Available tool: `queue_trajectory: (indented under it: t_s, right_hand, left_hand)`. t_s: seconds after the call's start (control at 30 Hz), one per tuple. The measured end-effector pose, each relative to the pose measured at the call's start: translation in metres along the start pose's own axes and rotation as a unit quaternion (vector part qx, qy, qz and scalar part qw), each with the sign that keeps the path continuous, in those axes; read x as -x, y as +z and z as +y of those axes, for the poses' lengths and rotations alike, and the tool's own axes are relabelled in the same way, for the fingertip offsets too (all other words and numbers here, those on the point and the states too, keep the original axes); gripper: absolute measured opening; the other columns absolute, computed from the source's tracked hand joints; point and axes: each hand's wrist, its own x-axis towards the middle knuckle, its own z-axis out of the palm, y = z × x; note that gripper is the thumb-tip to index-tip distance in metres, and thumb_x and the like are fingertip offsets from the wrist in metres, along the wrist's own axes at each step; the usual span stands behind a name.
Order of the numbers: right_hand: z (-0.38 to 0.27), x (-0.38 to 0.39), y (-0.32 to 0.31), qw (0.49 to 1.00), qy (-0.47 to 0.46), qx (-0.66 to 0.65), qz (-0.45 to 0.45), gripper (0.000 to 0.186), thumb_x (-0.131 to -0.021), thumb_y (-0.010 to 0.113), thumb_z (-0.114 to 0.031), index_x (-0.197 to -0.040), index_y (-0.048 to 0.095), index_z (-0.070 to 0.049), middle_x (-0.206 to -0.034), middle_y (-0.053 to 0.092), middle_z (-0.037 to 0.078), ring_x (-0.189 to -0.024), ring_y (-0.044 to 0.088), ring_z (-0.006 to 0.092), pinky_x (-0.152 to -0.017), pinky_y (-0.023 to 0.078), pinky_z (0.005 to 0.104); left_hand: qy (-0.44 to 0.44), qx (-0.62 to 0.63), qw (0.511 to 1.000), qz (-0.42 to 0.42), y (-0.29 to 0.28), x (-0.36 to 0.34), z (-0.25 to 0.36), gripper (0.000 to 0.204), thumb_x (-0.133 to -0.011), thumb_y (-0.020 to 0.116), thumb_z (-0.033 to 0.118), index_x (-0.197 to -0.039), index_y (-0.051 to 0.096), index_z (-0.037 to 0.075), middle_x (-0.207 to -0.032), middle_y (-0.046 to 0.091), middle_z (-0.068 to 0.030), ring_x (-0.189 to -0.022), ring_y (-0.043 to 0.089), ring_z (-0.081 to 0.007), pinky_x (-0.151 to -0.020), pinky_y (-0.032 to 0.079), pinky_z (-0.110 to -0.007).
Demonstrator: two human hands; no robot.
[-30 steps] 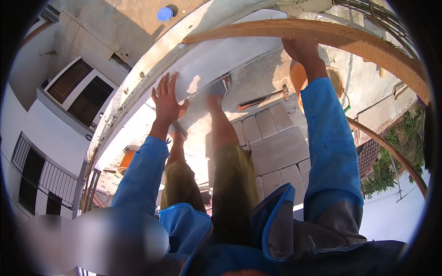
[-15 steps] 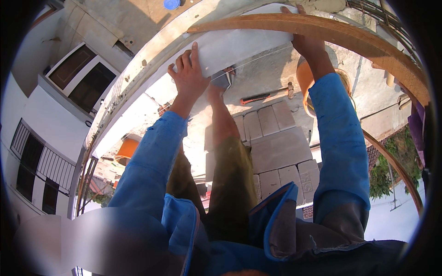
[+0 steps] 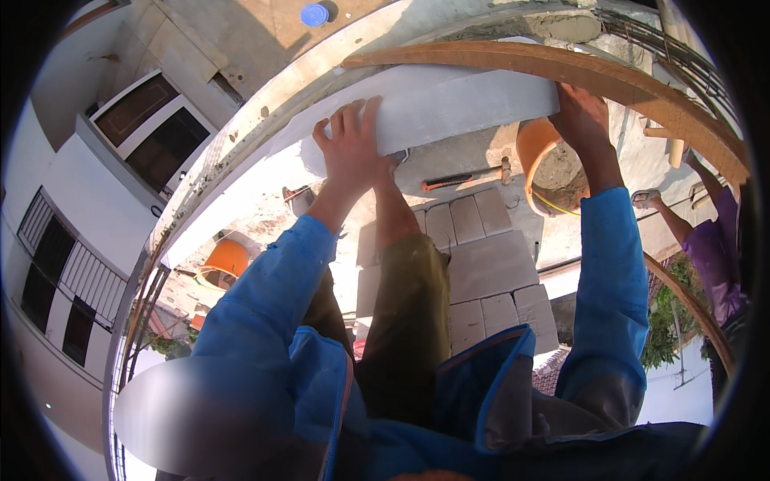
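Observation:
A long pale grey building block (image 3: 469, 100) lies on top of a wall, beside a wooden plank (image 3: 481, 54). My right hand (image 3: 583, 120) grips the block's right end, with some fingertips hidden behind the block and plank. My left hand (image 3: 349, 143) rests at its left end, fingers spread flat over the pale surface; whether they cover a joint with a neighbouring block I cannot tell. Below the block, a hammer (image 3: 461, 178) with an orange and black handle lies on a lower surface. An orange bucket (image 3: 532, 143) holding grey mortar (image 3: 561, 172) stands under my right forearm.
Stacked grey blocks (image 3: 489, 256) stand below, beside my leg. A second orange bucket (image 3: 226, 258) is at the lower left. Steel bars (image 3: 674, 52) run along the far right. Another person in purple (image 3: 714, 256) is at the right edge. A blue lid-like round thing (image 3: 314, 14) lies beyond the wall.
My right hand has come down from over the plank to the block's right end. The block sits lower and farther right in view. More of the person in purple shows.

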Motion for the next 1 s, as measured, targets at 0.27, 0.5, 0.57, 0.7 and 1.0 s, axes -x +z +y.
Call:
queue_trajectory:
  t_s: [0.27,0.5,0.57,0.7,1.0]
  right_hand:
    - [-0.037,0.050,-0.109,0.998,0.050,-0.043,-0.012,0.090,-0.075,0.088,-0.008,-0.155,0.048,-0.022,-0.153,0.053,0.011,-0.124,0.069,0.0392,-0.100,0.061,0.0470]
    - [-0.119,0.130,-0.204,0.998,0.049,-0.036,0.028,0.092,-0.068,0.095,-0.011,-0.150,0.056,-0.020,-0.149,0.057,0.014,-0.134,0.063,0.0364,-0.111,0.054,0.0498]
    - [-0.154,0.159,-0.234,0.996,0.067,-0.058,0.013,0.090,-0.068,0.095,-0.008,-0.149,0.058,-0.020,-0.146,0.058,0.015,-0.143,0.056,0.0381,-0.118,0.046,0.0553]
    - [-0.233,0.227,-0.286,0.991,0.103,-0.079,-0.033,0.080,-0.069,0.091,-0.009,-0.143,0.064,-0.019,-0.139,0.058,0.017,-0.151,0.048,0.0365,-0.128,0.033,0.0603]
    - [-0.477,0.425,-0.322,0.949,0.223,-0.220,-0.039,0.075,-0.071,0.089,-0.018,-0.141,0.062,-0.013,-0.136,0.062,0.012,-0.138,0.056,0.0321,-0.119,0.039,0.0609]
  left_hand:
    - [0.022,-0.028,0.999,0.000,-0.092,0.043,0.018,0.099,-0.067,0.095,0.029,-0.155,0.052,0.024,-0.149,0.053,-0.0081,-0.144,0.047,-0.0307,-0.116,0.028,-0.063]
    - [0.071,-0.075,0.995,0.015,-0.176,0.129,-0.012,0.104,-0.058,0.099,0.024,-0.152,0.055,0.020,-0.149,0.055,-0.0091,-0.142,0.050,-0.0328,-0.118,0.029,-0.061]
    - [0.088,-0.068,0.994,-0.008,-0.205,0.161,-0.027,0.106,-0.058,0.100,0.025,-0.153,0.053,0.019,-0.149,0.054,-0.0117,-0.142,0.051,-0.0350,-0.117,0.030,-0.061]
    - [0.146,-0.016,0.988,-0.038,-0.251,0.218,-0.062,0.096,-0.059,0.095,0.020,-0.148,0.058,0.014,-0.145,0.057,-0.0141,-0.139,0.054,-0.0358,-0.114,0.032,-0.061]
    - [0.413,-0.077,0.892,-0.168,-0.330,0.296,-0.175,0.106,-0.058,0.098,0.023,-0.151,0.048,0.006,-0.144,0.056,-0.0201,-0.135,0.054,-0.0400,-0.113,0.037,-0.058]
